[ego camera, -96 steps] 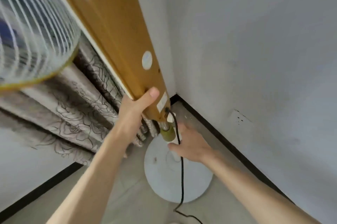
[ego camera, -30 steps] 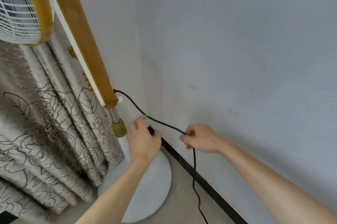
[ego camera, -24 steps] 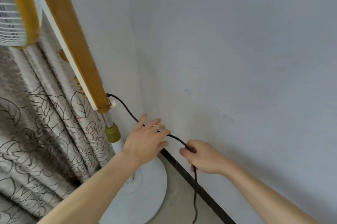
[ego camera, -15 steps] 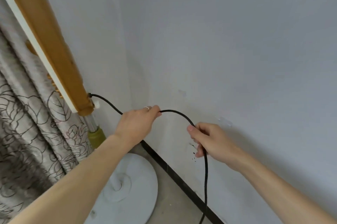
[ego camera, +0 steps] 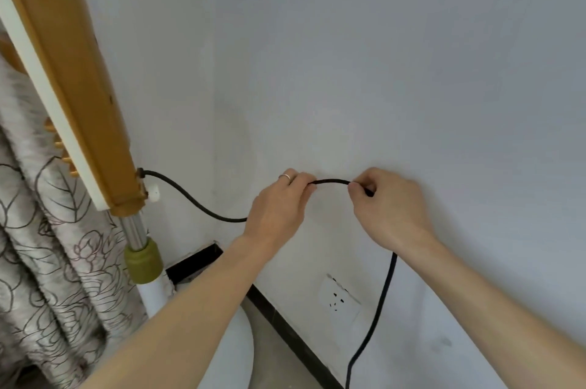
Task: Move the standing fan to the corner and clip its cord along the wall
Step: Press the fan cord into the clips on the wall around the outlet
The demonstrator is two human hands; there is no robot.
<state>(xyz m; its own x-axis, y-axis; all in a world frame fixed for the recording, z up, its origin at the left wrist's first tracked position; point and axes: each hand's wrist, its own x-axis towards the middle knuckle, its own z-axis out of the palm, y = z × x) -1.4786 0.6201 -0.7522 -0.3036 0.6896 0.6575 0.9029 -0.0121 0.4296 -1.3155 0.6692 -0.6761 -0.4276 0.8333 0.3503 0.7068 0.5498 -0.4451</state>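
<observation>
The standing fan (ego camera: 69, 97) stands in the corner at left, its golden-brown column tilted across the view; its head is out of frame. Below the column are a metal pole, an olive collar and the white round base (ego camera: 234, 353). The black cord (ego camera: 190, 201) leaves the column's lower end, sags, then rises to my hands. My left hand (ego camera: 279, 211) and my right hand (ego camera: 387, 208) both pinch the cord against the right wall, a short arched stretch between them. From my right hand the cord hangs down to the floor.
A white wall socket (ego camera: 339, 300) sits low on the right wall, under my hands. A black skirting board (ego camera: 285, 322) runs along the wall's foot. A patterned grey curtain (ego camera: 47, 262) hangs behind the fan at left.
Both hands have risen along the wall and come closer together with the cord. The view has shifted right and down, so the socket shows and the fan's head has left the frame.
</observation>
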